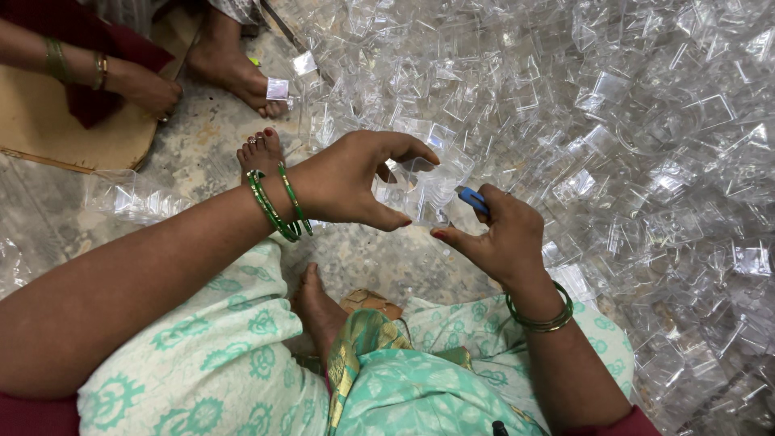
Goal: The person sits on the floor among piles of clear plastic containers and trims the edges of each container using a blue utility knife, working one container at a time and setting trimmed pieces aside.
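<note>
- On the stone floor [202,145], seated person, both hands raised over the lap.
- Left hand [347,182]: fingers curled, thumb and fingertips pinching a clear plastic piece [420,190] from the left.
- Right hand [496,238]: closed around a small blue-handled tool [475,200], tip pointing at the clear piece, just beside it.
- Green bangles [278,206] on left wrist; more on right.
- Large heap of clear plastic pieces [613,137] to the right, reaching the knees.
- Another person's hand [149,87] and foot [234,69] at upper left, beside a brown board [73,129].
</note>
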